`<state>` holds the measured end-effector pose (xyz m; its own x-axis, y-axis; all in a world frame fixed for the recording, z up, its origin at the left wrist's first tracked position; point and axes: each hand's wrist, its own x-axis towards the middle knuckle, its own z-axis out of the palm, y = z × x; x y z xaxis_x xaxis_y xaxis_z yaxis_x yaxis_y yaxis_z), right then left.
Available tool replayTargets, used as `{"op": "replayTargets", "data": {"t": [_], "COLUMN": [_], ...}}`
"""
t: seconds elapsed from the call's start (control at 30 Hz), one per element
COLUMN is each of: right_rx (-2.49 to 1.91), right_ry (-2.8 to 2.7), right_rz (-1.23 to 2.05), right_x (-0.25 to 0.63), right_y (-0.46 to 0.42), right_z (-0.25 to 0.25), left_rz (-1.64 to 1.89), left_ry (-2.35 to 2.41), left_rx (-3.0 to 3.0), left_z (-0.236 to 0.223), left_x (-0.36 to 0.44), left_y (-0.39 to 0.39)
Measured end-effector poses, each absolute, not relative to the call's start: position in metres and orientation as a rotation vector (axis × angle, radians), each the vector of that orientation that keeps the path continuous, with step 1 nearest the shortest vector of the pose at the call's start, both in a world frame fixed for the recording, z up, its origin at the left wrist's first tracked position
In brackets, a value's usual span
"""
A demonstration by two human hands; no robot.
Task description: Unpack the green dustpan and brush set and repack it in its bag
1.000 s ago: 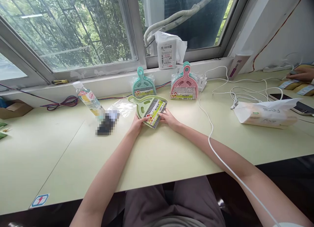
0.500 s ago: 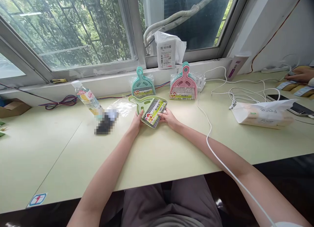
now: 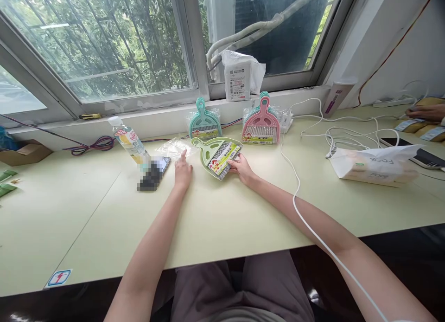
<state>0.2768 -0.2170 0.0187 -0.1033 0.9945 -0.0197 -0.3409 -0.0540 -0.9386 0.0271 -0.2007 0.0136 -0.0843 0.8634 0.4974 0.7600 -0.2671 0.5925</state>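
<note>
A light green mini dustpan and brush set (image 3: 216,156) with a yellow label lies on the pale table (image 3: 243,210). My right hand (image 3: 242,168) grips its near right edge. My left hand (image 3: 182,170) has its fingers stretched out, holding nothing, and reaches toward a clear plastic bag (image 3: 174,148) just left of the green set. A teal set (image 3: 204,121) and a pink set (image 3: 261,122), both in clear wrapping, lean against the window ledge behind.
A tilted water bottle (image 3: 129,143) and a blurred dark object (image 3: 153,173) lie to the left. A white cable (image 3: 295,192) crosses my right arm. A tissue pack (image 3: 375,166) and tangled cables sit right. Another person's hand (image 3: 422,112) is at far right.
My left hand has let go of the green dustpan set and moved left toward the clear plastic bag. My right hand still holds the set, which shifted slightly right.
</note>
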Motion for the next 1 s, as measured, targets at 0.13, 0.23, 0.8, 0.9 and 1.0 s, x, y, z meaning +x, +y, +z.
{"op": "replayTargets", "data": {"t": [0.13, 0.23, 0.8, 0.9, 1.0], "right_rx": [-0.936, -0.939, -0.933, -0.935, -0.942], "right_ry": [-0.971, -0.961, -0.975, -0.989, -1.0], "right_rz": [1.444, 1.438, 1.436, 1.436, 1.432], "right_x": [0.276, 0.276, 0.276, 0.276, 0.276], "right_y": [-0.217, -0.217, -0.217, -0.217, -0.217], "right_z": [0.019, 0.019, 0.018, 0.018, 0.018], "left_rz": [1.297, 1.358, 1.93, 1.952, 1.928], "left_ry": [1.745, 1.768, 1.927, 2.047, 2.027], "left_rx": [2.034, 1.972, 1.581, 1.477, 1.495], "left_z": [0.015, 0.02, 0.044, 0.045, 0.046], "left_x": [0.029, 0.032, 0.023, 0.016, 0.014], "left_y": [-0.203, -0.206, -0.218, -0.218, -0.216]}}
